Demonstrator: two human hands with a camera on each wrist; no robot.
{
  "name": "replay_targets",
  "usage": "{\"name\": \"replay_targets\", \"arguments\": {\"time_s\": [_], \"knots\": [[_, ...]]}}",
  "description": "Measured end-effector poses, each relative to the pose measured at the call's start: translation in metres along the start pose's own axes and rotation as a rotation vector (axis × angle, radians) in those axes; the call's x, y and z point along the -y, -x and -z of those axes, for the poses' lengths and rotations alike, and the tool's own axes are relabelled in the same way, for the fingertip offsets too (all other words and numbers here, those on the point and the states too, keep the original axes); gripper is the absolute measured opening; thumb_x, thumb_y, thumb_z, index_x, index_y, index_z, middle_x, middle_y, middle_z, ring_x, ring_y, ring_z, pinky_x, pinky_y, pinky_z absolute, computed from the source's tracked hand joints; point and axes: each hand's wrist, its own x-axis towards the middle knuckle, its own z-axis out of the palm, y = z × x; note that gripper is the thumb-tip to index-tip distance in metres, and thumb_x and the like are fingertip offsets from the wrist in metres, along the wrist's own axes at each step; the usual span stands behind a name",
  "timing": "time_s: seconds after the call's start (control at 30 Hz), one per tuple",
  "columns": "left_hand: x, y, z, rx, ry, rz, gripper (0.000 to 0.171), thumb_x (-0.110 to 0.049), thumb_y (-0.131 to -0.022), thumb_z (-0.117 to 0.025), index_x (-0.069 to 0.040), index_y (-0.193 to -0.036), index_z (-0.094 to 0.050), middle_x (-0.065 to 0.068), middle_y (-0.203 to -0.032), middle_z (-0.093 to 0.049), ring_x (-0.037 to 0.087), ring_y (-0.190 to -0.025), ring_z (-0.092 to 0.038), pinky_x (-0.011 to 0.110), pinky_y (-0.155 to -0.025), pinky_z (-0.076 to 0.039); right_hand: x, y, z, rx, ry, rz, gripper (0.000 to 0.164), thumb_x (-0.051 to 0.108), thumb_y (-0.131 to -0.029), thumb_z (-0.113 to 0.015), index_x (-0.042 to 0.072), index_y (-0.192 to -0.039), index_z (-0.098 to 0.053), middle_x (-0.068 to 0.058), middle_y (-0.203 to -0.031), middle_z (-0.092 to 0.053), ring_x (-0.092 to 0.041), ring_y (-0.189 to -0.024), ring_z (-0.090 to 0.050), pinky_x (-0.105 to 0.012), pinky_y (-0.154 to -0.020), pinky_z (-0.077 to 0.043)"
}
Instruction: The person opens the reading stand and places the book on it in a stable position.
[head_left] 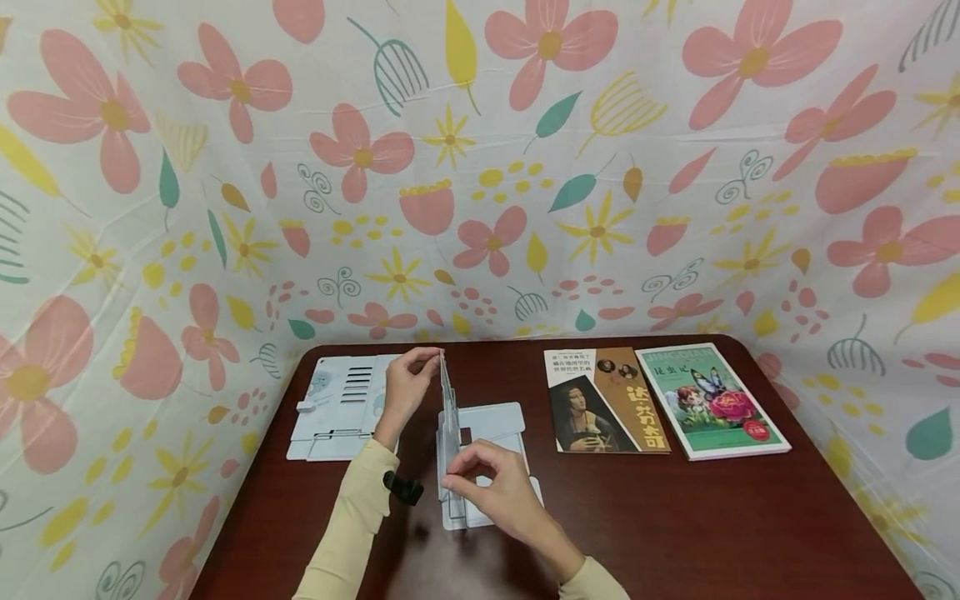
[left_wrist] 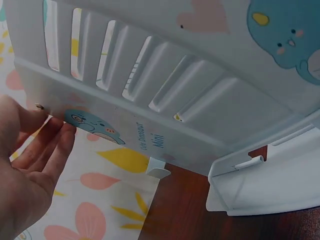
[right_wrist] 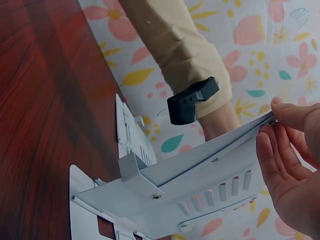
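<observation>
A white metal book stand (head_left: 448, 425) stands with its back plate upright on its flat base (head_left: 491, 419). Slots, blue dinosaur prints and the words "Cute Dinosaur Mini" show on the plate (left_wrist: 192, 107) in the left wrist view. My left hand (head_left: 407, 392) pinches the plate's far upper edge between thumb and fingers. At the near edge my right hand (head_left: 501, 487) pinches the plate with thumb and fingertips, as the right wrist view shows for the hand (right_wrist: 292, 160). A small page clip (right_wrist: 136, 172) sticks out from the plate's edge.
A second white book stand (head_left: 341, 404) lies folded flat on the dark wooden table (head_left: 622, 525) at the left. Two books lie at the right: a brown and white one (head_left: 607, 400) and a green one (head_left: 712, 400). A floral curtain (head_left: 480, 242) surrounds the table.
</observation>
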Motion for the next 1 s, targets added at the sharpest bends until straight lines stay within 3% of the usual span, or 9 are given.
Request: {"name": "replay_targets", "arguments": {"time_s": [0.17, 0.3, 0.37, 0.53, 0.6, 0.73, 0.9, 1.0], "knots": [[-0.007, 0.009, 0.004, 0.089, 0.014, 0.091, 0.029, -0.008, -0.103, -0.058, 0.01, -0.125, -0.065, 0.026, -0.122, -0.068, 0.028, -0.109, -0.07, 0.024, -0.091, -0.057, -0.001, 0.004, -0.001, 0.006, -0.014, -0.049, 0.01, 0.007, -0.087, -0.079, 0.011, -0.091, -0.071, -0.008, -0.084, -0.073, -0.006, -0.079, -0.068, -0.027, -0.071, -0.06], [-0.013, 0.018, 0.007, 0.168, 0.036, 0.136, 0.042, -0.011, -0.102, -0.059, 0.008, -0.139, -0.054, 0.027, -0.138, -0.058, 0.034, -0.126, -0.06, 0.038, -0.107, -0.05, -0.008, 0.008, 0.013, 0.107, 0.002, -0.072, 0.009, 0.008, -0.089, -0.077, 0.007, -0.097, -0.072, -0.011, -0.09, -0.074, -0.008, -0.084, -0.071, -0.03, -0.077, -0.061], [-0.015, 0.02, 0.007, 0.206, 0.028, 0.133, 0.048, -0.013, -0.102, -0.061, 0.006, -0.144, -0.049, 0.026, -0.143, -0.053, 0.037, -0.132, -0.055, 0.044, -0.111, -0.046, -0.018, 0.009, 0.029, 0.157, 0.086, -0.077, 0.01, 0.008, -0.09, -0.077, 0.006, -0.098, -0.072, -0.01, -0.092, -0.075, -0.009, -0.084, -0.072, -0.03, -0.077, -0.062], [-0.018, 0.023, 0.008, 0.244, 0.022, 0.133, 0.054, -0.015, -0.102, -0.06, 0.004, -0.149, -0.044, 0.024, -0.15, -0.046, 0.04, -0.139, -0.048, 0.05, -0.115, -0.041, -0.062, 0.017, 0.071, 0.195, 0.507, -0.141, 0.009, 0.004, -0.087, -0.078, 0.01, -0.094, -0.074, -0.001, -0.09, -0.074, -0.01, -0.082, -0.069, -0.027, -0.073, -0.059], [-0.018, 0.022, 0.008, 0.242, 0.024, 0.133, 0.053, -0.014, -0.102, -0.06, 0.005, -0.149, -0.044, 0.025, -0.149, -0.046, 0.04, -0.138, -0.048, 0.05, -0.115, -0.041, -0.081, 0.024, 0.079, 0.243, 0.619, -0.183, 0.01, 0.004, -0.087, -0.078, 0.009, -0.094, -0.074, 0.0, -0.091, -0.072, -0.01, -0.083, -0.067, -0.027, -0.073, -0.057], [-0.016, 0.022, 0.008, 0.24, 0.036, 0.136, 0.052, -0.013, -0.102, -0.06, 0.004, -0.149, -0.045, 0.026, -0.149, -0.046, 0.04, -0.138, -0.049, 0.05, -0.115, -0.041, -0.106, 0.033, 0.081, 0.301, 0.675, -0.194, 0.011, 0.002, -0.086, -0.078, 0.008, -0.094, -0.073, 0.001, -0.089, -0.066, -0.009, -0.081, -0.062, -0.024, -0.07, -0.055], [-0.013, 0.021, 0.008, 0.248, 0.053, 0.131, 0.052, -0.013, -0.102, -0.06, 0.003, -0.149, -0.045, 0.025, -0.148, -0.047, 0.039, -0.137, -0.05, 0.049, -0.115, -0.041, -0.118, 0.031, 0.076, 0.211, 0.727, -0.135, 0.014, -0.002, -0.085, -0.076, 0.009, -0.085, -0.068, 0.002, -0.082, -0.056, -0.004, -0.073, -0.051, -0.021, -0.062, -0.049], [-0.008, 0.02, 0.005, 0.241, 0.061, 0.128, 0.051, -0.013, -0.102, -0.061, 0.002, -0.149, -0.046, 0.022, -0.147, -0.048, 0.038, -0.136, -0.051, 0.049, -0.114, -0.042, -0.118, 0.027, 0.075, 0.222, 0.756, -0.151, 0.016, -0.003, -0.085, -0.074, 0.01, -0.081, -0.066, 0.003, -0.079, -0.055, -0.004, -0.071, -0.048, -0.02, -0.061, -0.046]]}}
